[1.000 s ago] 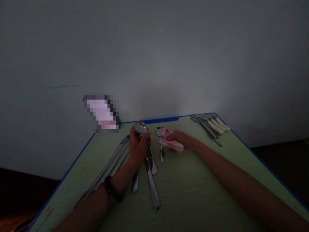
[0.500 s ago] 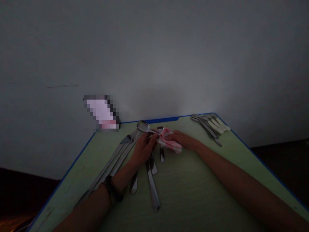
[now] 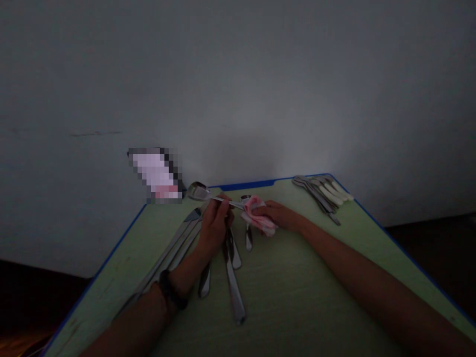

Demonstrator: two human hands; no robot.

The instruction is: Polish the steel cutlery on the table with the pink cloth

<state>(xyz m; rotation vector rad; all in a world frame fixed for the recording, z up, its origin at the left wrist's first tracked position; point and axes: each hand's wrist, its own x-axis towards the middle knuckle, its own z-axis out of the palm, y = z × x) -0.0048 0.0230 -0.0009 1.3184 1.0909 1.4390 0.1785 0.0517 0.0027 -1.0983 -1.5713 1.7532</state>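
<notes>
Both forearms (image 3: 351,265) slanted inward over the blue-edged, pale-green table (image 3: 297,277). The left hand (image 3: 214,225) clamped its fingers on a shiny silver metal spoon (image 3: 202,193), bowl pointing left; the right hand (image 3: 278,214) had its fingers gripping a crumpled pink-and-white cloth (image 3: 257,217) over the handle's end.

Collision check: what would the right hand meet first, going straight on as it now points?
Past its pink cloth, the right hand would probably meet the left hand; depth is unclear.

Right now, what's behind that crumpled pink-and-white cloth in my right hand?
Apparently a shiny metal spoon: bowl showing beyond the cloth, handle end nearer you, middle covered. Also hidden: one end of the long silver utensil.
</notes>
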